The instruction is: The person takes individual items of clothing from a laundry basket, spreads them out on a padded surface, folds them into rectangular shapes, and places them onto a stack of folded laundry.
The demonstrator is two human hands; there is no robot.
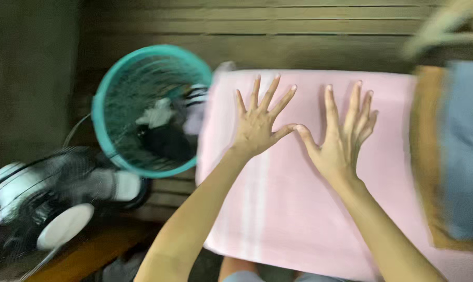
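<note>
A person's two bare hands are pressing flat on a pink towel (299, 209), which is lying spread directly beneath them. The left hand (257, 128) is resting palm down with fingers fanned wide; the right hand (340, 138) is lying beside it, fingers extended, and the two thumb tips are meeting between them. Neither hand is pinching anything. Just left of the left hand, a teal mesh basket (103, 99) is holding blurred clothes, with an electric fan (43, 203) sitting below it. Right of the right hand, a blue and tan folded cloth (455, 156) is overlapping the towel's edge.
</note>
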